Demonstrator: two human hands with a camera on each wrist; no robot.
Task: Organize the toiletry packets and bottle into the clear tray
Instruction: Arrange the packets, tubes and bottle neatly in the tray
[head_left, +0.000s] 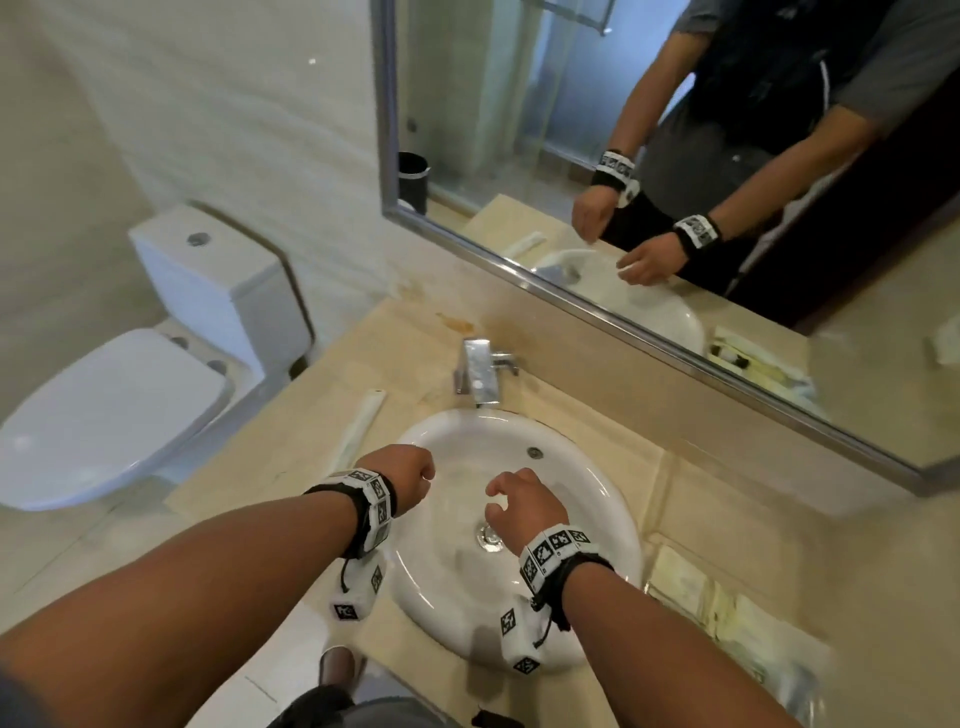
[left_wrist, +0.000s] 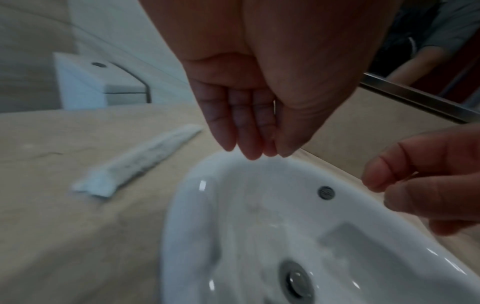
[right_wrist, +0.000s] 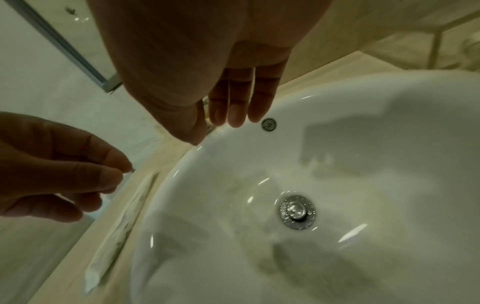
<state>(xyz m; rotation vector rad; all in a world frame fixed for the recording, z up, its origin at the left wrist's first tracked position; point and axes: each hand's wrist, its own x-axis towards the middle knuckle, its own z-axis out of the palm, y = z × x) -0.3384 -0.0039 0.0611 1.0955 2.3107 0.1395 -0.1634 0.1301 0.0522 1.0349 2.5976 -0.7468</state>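
A long white packet (head_left: 360, 428) lies on the beige counter left of the sink, also seen in the left wrist view (left_wrist: 140, 162) and in the right wrist view (right_wrist: 116, 232). The clear tray (head_left: 795, 680) sits on the counter right of the sink, blurred, with several pale packets in it. My left hand (head_left: 415, 475) hangs over the sink's left rim, just right of the packet, fingers relaxed and empty (left_wrist: 254, 148). Over the middle of the bowl my right hand (head_left: 511, 501) is also empty, its fingers pointing down (right_wrist: 228, 119). I cannot make out a bottle on the counter.
The white sink (head_left: 618, 519) fills the counter's middle, with a chrome faucet (head_left: 480, 371) behind it. A mirror (head_left: 675, 182) runs along the back wall. A toilet (head_left: 119, 405) stands past the counter's left edge.
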